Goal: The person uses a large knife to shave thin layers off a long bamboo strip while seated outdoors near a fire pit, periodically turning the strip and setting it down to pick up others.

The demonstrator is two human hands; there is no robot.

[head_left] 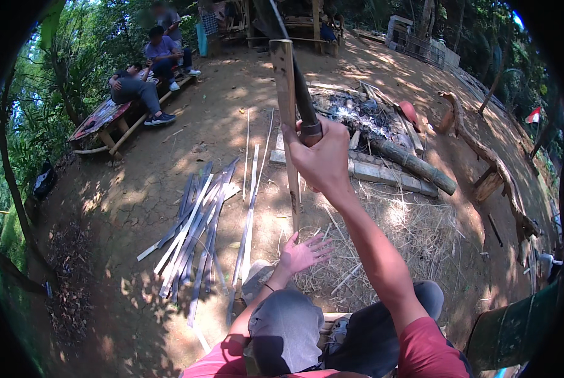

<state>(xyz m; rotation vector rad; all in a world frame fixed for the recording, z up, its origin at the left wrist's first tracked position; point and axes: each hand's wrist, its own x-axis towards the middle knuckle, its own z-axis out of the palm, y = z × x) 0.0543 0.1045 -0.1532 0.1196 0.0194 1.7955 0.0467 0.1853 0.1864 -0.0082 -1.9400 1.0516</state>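
Observation:
My right hand [323, 157] is raised in the middle, its fingers wrapped round the dark handle of a long, narrow-bladed machete [302, 94] that points up and away. Alongside the blade stands a flat bamboo strip [284, 82], almost upright, passing against the thumb side of that hand; whether the fingers also grip it is hidden. Lower down, my left hand [304, 254] is open, fingers spread and palm showing. The strip's lower end meets the area of its thumb. On the ground to the left lies a loose pile of split bamboo strips [197, 220].
A smoking fire pit [364, 120] edged with blocks lies ahead, with a thick bamboo log [414, 165] across its near side. Shavings [389, 239] litter the ground. People sit and lie on a bench [96, 123] at the far left. A curved wooden rail [483, 151] stands right.

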